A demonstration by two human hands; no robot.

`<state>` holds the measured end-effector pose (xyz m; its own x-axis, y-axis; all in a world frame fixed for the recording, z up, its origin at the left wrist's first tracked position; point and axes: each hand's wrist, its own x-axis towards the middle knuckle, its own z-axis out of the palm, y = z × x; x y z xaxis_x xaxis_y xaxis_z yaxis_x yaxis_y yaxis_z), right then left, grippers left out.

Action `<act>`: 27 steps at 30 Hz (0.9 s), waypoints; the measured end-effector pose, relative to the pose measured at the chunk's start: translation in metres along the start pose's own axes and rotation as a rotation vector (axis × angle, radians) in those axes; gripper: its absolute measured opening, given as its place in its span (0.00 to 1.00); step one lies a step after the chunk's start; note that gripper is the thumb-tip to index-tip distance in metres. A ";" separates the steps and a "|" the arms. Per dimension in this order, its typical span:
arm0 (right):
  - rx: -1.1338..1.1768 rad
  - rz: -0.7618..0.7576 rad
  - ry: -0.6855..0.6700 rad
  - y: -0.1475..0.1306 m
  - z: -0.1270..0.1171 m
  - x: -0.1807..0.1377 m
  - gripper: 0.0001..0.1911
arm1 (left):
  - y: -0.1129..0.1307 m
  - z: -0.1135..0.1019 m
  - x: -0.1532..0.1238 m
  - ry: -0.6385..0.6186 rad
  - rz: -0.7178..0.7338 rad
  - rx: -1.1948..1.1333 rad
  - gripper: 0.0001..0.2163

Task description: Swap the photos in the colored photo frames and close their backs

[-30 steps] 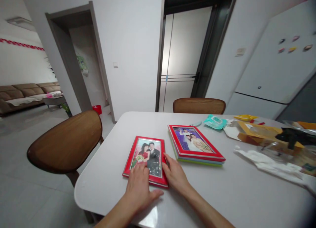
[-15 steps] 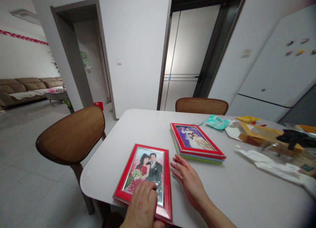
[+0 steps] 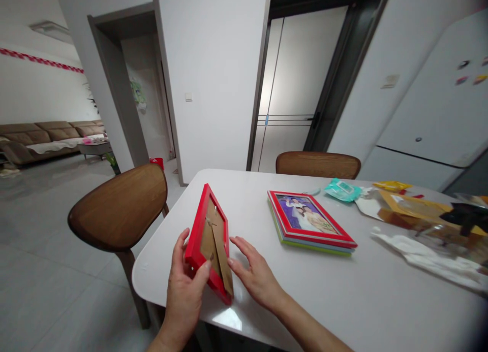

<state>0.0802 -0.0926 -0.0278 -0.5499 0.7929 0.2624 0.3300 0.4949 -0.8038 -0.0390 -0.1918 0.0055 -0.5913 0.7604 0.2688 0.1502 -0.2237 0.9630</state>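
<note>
A red picture frame [image 3: 195, 235] is tilted up near the table's front left corner, its brown backing board and stand flap turned toward me. My left hand [image 3: 185, 278] grips its lower left edge, thumb on the back side. My right hand [image 3: 255, 273] is beside the frame's right edge, fingers apart; the fingertips are close to the stand flap [image 3: 221, 255], and I cannot tell whether they touch it. To the right lies a stack of frames, with a red picture frame [image 3: 310, 217] on top holding a photo of people, and light blue and green ones below.
On the white table [image 3: 305, 291] lie a teal wipes packet [image 3: 343, 189], a yellow packet [image 3: 392, 186], a brown envelope [image 3: 412, 207] and a crumpled white cloth or paper [image 3: 423, 255]. Wooden chairs stand at the left [image 3: 122, 210] and far side [image 3: 318, 164].
The red frame has been lifted from lying photo side up and turned so its back shows. My left hand has shifted to its left edge; my right hand has moved left toward it.
</note>
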 end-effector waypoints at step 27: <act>-0.467 -0.204 -0.201 0.021 -0.019 0.012 0.15 | -0.053 -0.010 0.005 -0.464 0.129 0.948 0.27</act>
<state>0.0951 -0.0655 -0.0310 -0.7592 0.6032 0.2442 0.4817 0.7733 -0.4123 -0.0584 -0.1820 -0.0444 -0.1970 0.9676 0.1577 0.8643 0.0955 0.4938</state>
